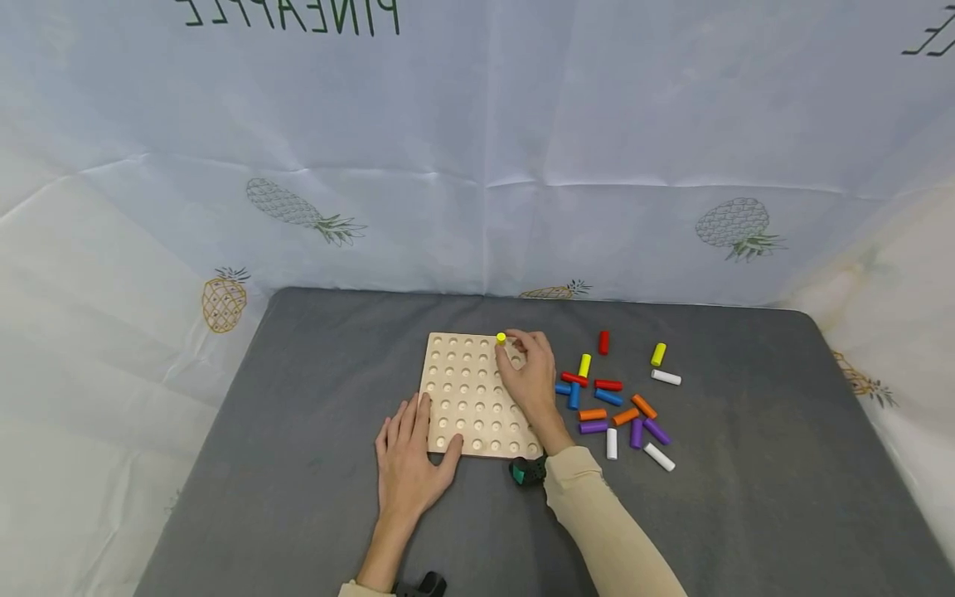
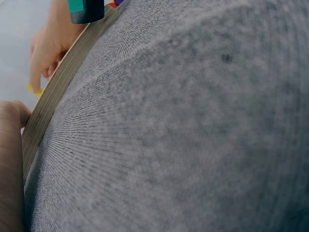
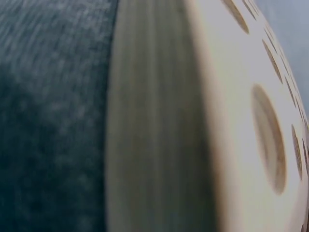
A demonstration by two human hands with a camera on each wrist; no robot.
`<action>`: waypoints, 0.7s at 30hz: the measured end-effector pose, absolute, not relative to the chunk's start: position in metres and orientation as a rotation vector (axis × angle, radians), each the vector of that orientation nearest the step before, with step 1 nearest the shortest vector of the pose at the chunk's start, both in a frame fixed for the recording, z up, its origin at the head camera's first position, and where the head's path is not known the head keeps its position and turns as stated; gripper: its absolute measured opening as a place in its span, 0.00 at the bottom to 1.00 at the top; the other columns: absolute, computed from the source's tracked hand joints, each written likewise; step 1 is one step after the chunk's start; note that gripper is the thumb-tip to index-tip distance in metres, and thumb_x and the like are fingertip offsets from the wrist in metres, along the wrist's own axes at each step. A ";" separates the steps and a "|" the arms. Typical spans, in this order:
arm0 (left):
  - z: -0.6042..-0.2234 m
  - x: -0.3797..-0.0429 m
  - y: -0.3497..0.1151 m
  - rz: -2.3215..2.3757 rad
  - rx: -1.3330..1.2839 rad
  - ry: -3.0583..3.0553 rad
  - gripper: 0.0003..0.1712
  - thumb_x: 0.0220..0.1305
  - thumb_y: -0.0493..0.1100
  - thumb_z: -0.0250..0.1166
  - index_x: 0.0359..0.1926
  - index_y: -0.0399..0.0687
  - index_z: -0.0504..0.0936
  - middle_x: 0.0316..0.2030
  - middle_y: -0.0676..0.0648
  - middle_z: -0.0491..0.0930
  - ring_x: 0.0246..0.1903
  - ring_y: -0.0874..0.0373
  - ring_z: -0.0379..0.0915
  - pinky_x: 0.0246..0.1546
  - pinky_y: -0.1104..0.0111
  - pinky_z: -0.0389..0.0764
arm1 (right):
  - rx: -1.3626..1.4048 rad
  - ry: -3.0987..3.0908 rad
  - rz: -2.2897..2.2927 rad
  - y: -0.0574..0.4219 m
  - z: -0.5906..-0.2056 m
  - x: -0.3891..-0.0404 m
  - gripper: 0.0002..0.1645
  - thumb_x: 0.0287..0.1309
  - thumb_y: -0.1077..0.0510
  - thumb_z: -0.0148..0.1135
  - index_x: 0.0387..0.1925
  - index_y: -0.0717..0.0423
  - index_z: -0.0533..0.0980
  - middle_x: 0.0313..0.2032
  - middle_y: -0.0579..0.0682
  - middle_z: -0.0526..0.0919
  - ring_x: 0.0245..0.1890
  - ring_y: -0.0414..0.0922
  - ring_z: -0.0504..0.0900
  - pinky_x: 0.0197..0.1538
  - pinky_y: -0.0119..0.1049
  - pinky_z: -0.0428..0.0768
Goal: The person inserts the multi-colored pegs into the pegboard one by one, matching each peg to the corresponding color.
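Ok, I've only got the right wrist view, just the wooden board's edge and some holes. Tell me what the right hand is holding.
Observer: The right hand is pinching a yellow peg at the far edge of the wooden board.
Operator: Now place the left hand for me.
Observer: The head view has it at the board's near left corner, thumb by the near edge.
Operator: Then locate any loose pegs.
Observer: They lie to the right of the board, in red, yellow, white, blue, orange and purple.
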State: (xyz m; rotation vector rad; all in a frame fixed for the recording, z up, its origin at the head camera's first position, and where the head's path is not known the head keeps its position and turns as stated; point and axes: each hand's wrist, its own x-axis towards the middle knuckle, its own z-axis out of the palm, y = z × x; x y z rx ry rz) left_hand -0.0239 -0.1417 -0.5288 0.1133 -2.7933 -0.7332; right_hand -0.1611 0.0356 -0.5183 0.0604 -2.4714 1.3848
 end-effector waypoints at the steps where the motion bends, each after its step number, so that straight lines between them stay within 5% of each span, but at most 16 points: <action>1: -0.529 -0.024 -0.142 -0.733 0.114 -2.790 0.48 0.62 0.63 0.66 0.77 0.47 0.65 0.74 0.40 0.69 0.74 0.40 0.62 0.73 0.42 0.57 | 0.060 -2.470 1.387 0.035 -0.518 -0.161 0.16 0.60 0.57 0.70 0.50 0.57 0.85 0.40 0.58 0.80 0.40 0.52 0.78 0.45 0.45 0.76; 21: -0.529 -0.025 -0.142 -0.765 0.119 -2.810 0.49 0.63 0.64 0.65 0.78 0.47 0.63 0.74 0.40 0.67 0.75 0.41 0.60 0.74 0.43 0.54 | 0.002 -2.380 1.448 0.050 -0.505 -0.152 0.17 0.60 0.62 0.69 0.50 0.66 0.84 0.39 0.64 0.79 0.36 0.55 0.78 0.43 0.43 0.78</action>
